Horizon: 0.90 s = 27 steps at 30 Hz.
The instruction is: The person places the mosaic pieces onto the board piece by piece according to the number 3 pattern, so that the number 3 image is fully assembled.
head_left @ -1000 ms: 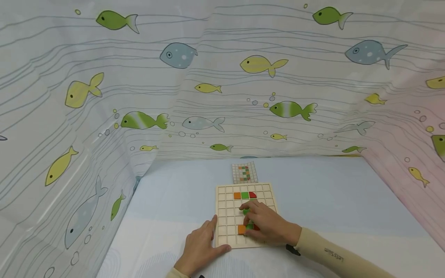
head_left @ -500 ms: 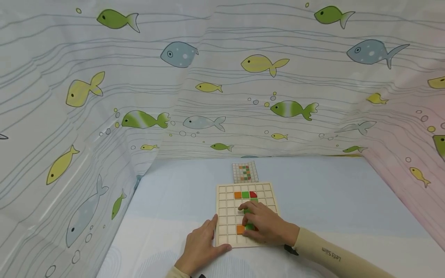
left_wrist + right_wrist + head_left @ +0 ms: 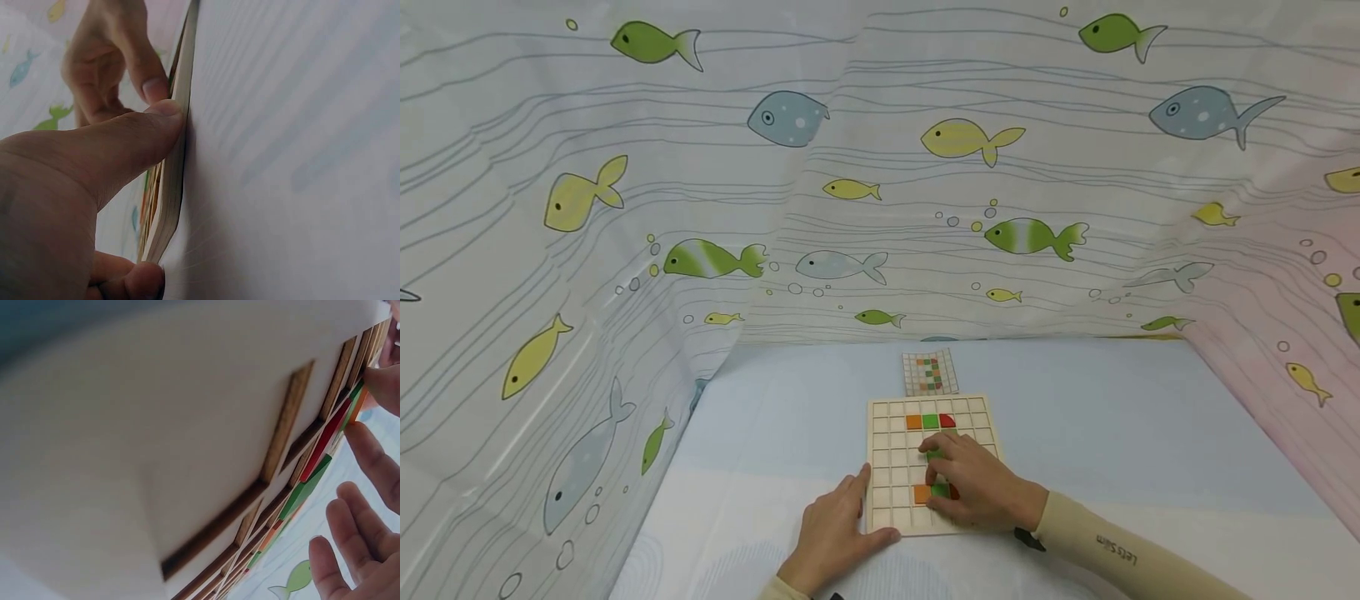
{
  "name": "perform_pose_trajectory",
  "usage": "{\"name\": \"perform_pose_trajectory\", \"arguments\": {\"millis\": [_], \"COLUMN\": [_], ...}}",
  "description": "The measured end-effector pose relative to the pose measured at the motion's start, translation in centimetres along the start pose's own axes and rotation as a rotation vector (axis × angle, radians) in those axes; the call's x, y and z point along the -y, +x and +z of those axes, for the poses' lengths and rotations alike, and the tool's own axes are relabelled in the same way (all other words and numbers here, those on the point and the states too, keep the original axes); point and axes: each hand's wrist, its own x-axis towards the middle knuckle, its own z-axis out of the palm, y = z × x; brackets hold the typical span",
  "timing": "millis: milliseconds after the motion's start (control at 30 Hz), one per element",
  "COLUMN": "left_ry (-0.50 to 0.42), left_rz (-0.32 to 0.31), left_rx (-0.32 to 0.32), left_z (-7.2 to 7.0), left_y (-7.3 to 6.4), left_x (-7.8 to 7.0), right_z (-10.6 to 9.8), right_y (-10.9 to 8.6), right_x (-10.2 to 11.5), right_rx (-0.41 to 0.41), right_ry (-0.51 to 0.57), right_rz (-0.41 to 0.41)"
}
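Note:
A square wooden grid board [image 3: 882, 458] lies on the table with coloured tiles in its cells. My left hand [image 3: 835, 532] steadies its near left corner, thumb [image 3: 125, 147] on the front edge and fingers along the side. Over the board's right half, my right hand [image 3: 977, 483] has its thumb and index finger at a green tile [image 3: 939, 492], seemingly pinching it. An orange tile [image 3: 922, 495] sits to its left and a red tile [image 3: 954, 492] to its right. The other right fingers arch above another green tile [image 3: 935, 455]. My right hand hides some cells.
Orange, green and red tiles [image 3: 947, 421] fill part of an upper row. Behind the board lies a small pattern card [image 3: 911, 377] with a coloured grid. Fish-printed sheeting [image 3: 917, 275] rises at the back and sides of the table [image 3: 1112, 433].
My right fingers stay at the lower row, where the orange tile shifts slightly left and then back right. My left hand keeps its place on the board.

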Motion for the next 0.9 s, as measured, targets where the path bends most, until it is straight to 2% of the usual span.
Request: {"name": "perform_pose_trajectory", "arguments": {"millis": [267,700,900], "left_ry": [-0.001,0.003,-0.011], "left_rz": [0.001,0.014,-0.006], "left_rx": [-0.005,-0.017,0.003], "left_z": [-0.08,-0.13,-0.22], "left_y": [-0.1,-0.07,-0.13], "left_x": [-0.18,-0.08,-0.19], "right_z": [0.16,0.35,0.4], "right_y": [-0.17,0.0,0.09], "right_x": [-0.01,-0.33,-0.33], "right_rx": [0.011,-0.025,-0.034], "right_ry": [0.026,0.002,-0.015], "right_rz": [0.007,-0.066,-0.098]}}
